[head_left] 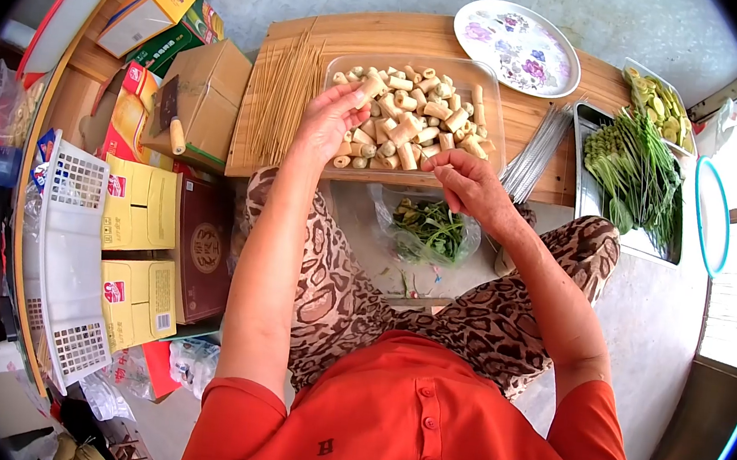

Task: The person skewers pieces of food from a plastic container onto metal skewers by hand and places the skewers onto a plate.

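A clear plastic tub (494,122) on the wooden table holds many short beige rolled pieces (406,128). Over the tub's left part, my left hand (333,119) grips one beige roll (370,88) between thumb and fingers. My right hand (470,185) is at the tub's front edge, its fingers curled together; whatever they may hold is too small to make out. Thin wooden skewers (285,100) lie in a bundle left of the tub. To its right is a bundle of thin metal-coloured skewers (538,154).
A floral plate (518,48) sits at the back of the table (353,35). On the right are a metal tray (581,194) of greens and a dish of sliced vegetables (664,108). A bag of leaves (427,232) lies below the table edge. Boxes (207,96) and a cleaver (169,106) stand left.
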Demonstrator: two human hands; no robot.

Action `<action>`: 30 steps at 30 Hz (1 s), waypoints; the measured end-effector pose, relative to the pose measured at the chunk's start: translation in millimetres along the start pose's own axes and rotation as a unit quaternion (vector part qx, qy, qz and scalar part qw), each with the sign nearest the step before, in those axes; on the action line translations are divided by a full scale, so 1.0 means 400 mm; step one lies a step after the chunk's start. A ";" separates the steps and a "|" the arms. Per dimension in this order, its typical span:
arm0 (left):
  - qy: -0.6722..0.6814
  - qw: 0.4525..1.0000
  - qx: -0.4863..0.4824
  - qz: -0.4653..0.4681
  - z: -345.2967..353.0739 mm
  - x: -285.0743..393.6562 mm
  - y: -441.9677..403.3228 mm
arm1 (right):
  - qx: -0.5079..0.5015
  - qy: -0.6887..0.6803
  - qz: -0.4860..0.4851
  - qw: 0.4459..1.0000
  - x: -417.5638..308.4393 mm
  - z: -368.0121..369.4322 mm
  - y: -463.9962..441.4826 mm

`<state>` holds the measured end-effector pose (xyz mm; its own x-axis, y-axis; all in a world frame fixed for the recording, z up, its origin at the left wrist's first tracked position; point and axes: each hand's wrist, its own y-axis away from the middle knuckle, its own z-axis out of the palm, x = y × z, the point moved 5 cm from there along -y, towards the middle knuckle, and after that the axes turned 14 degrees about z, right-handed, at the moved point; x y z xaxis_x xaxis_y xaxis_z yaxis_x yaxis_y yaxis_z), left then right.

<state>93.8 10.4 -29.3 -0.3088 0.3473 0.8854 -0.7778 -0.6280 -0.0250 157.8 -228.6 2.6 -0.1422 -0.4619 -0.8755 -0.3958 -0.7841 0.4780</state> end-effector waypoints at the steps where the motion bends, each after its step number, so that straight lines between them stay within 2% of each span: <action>1: 0.000 1.000 0.000 0.000 0.002 0.000 0.001 | 0.000 0.000 0.001 1.000 0.000 0.001 -0.001; 19: -0.018 0.999 -0.034 -0.034 0.019 -0.013 0.006 | 0.005 -0.008 -0.003 1.000 0.007 0.007 -0.018; 25: -0.002 0.999 -0.030 -0.036 0.021 -0.018 0.009 | 0.027 0.027 -0.039 0.999 0.019 0.009 -0.039; 30: -0.041 0.994 -0.078 -0.060 0.053 -0.028 0.023 | 0.029 0.027 -0.045 0.998 0.006 0.013 -0.036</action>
<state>101.5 -13.9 -29.6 -0.1673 0.3506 0.9214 -0.8841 -0.4671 0.0172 158.5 -216.3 -6.6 -0.0551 -0.4144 -0.9084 -0.4561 -0.7989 0.3920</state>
